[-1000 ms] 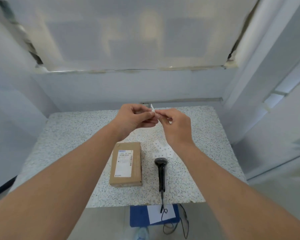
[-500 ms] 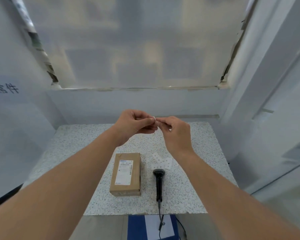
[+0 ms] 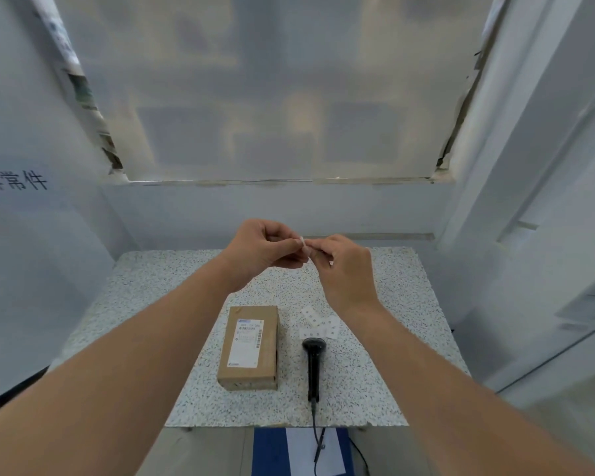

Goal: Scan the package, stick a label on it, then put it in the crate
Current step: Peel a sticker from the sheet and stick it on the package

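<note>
My left hand [image 3: 265, 245] and right hand [image 3: 344, 266] stay pinched together on a small label [image 3: 303, 242] (peeling continues), package [image 3: 249, 345] waits below, unlabelled.

The box [image 3: 249, 347] is lying flat on the worktop [image 3: 152, 293], near its front edge and left of centre. The scanner [image 3: 313, 362] is lying just right of the box, apart from it, its head pointing away from the person and its cable [image 3: 315, 438] trailing over the front edge. The loose labels [image 3: 318, 326] are lying just behind the scanner's head. Both hands are hovering above the worktop, behind the box, the left hand [image 3: 261, 249] and right hand [image 3: 344, 269] meeting at the fingers [image 3: 294, 242] around a small label [image 3: 303, 243].
</note>
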Available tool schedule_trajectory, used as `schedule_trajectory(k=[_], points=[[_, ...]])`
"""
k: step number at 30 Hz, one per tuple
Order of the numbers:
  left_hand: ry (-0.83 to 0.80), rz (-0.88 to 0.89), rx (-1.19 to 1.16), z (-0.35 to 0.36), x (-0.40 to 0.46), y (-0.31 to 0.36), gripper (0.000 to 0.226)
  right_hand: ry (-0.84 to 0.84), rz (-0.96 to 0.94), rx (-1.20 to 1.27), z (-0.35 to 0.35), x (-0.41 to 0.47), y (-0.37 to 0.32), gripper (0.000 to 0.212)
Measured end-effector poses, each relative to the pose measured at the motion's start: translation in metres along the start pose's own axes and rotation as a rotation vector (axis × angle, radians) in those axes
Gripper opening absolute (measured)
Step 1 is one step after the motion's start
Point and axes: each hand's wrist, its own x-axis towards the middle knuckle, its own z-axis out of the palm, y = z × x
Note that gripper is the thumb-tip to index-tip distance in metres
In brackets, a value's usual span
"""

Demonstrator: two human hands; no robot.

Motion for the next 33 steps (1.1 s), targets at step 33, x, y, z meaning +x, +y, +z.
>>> schedule_trajectory(k=[33], points=[[-0.056, -0.003, 0.446, -0.021, -0.006, -0.044, 0.006, -0.172, 0.154, -0.107, 0.038, -0.031, 0.02, 0.017]])
